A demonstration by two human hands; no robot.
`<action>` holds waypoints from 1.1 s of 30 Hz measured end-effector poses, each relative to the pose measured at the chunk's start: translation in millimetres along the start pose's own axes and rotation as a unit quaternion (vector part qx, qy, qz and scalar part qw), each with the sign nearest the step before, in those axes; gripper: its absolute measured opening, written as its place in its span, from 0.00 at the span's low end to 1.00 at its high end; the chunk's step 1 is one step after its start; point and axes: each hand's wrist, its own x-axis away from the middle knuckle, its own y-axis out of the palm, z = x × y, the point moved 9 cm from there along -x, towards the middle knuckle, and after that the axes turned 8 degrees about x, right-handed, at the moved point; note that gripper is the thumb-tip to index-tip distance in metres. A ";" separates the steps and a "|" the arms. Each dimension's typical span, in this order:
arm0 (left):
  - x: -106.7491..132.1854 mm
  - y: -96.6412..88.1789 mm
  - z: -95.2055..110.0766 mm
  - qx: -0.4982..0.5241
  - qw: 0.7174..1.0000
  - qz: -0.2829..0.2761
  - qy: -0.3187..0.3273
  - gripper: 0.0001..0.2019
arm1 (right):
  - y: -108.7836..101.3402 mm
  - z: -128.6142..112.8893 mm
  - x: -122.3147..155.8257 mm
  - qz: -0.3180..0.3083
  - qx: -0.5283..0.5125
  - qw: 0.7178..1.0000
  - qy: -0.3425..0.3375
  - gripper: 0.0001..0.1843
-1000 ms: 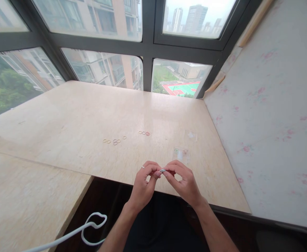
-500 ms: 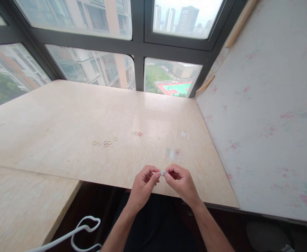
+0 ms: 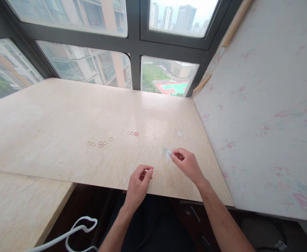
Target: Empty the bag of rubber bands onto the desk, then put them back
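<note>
My right hand (image 3: pixel 186 162) pinches a small pale blue-green hair tie (image 3: pixel 170 154) between thumb and forefinger. It hangs over a clear plastic bag (image 3: pixel 164 157) that lies flat on the table, with green bands showing at its left side. Fingers and hair tie hide part of the bag. Nearer the table's front edge, my left hand (image 3: pixel 139 182) has its thumb against the curled fingers, and nothing shows in them. Behind the first bag lies a second clear bag (image 3: pixel 180 134) with a white patch.
On the pale marble-look table (image 3: pixel 71 112), several thin yellow and purple rings (image 3: pixel 101 144) lie at left of centre. A short row of rings (image 3: pixel 132 133), one red, lies farther back. A flowered wall (image 3: pixel 260 105) bounds the right side; windows stand behind. A white cable (image 3: pixel 71 231) loops at lower left.
My hands have come apart. The right one has moved forward and right to the bag, carrying the hair tie; the left has let go of it and stayed near the front edge.
</note>
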 end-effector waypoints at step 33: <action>-3.0 -16.5 -1.5 0.047 0.998 -0.028 0.000 0.14 | -2.1 -5.8 27.7 0.056 0.000 0.998 -0.021 0.12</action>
